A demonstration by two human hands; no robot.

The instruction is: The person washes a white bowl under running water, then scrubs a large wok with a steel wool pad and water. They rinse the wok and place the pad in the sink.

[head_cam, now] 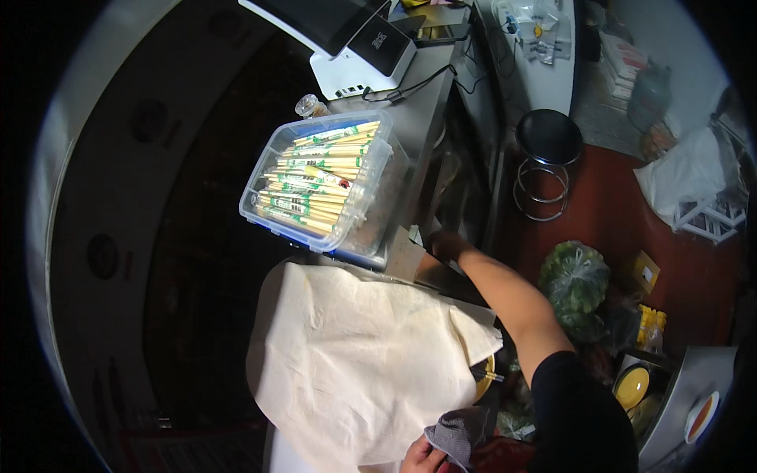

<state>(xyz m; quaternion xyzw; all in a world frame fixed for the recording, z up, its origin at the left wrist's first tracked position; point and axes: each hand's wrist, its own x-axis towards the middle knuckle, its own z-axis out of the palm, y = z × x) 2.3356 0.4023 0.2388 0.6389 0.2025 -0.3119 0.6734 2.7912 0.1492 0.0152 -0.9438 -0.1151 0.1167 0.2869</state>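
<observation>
My left hand [423,454], at the bottom edge, grips a grey knitted or terry cloth [458,434]. My right arm reaches up and left; my right hand [448,245] is in shadow beside a cardboard piece [405,254] at the counter's side, its fingers hard to make out. A cream cloth [361,349] lies creased over the surface before me, partly covering a yellow dish [488,384] beside dark-and-yellow sticks [489,374]. Beyond it, a clear plastic box [251,204] holds many paper-wrapped disposable chopsticks [313,183].
A white-cased screen terminal [366,65] and cable stand on the metal counter [423,77], near a small clear jar [310,106]. To the right are a black round stool [549,136], bagged green vegetables [573,284] and a metal surface [680,402] with a dish of red contents [702,417].
</observation>
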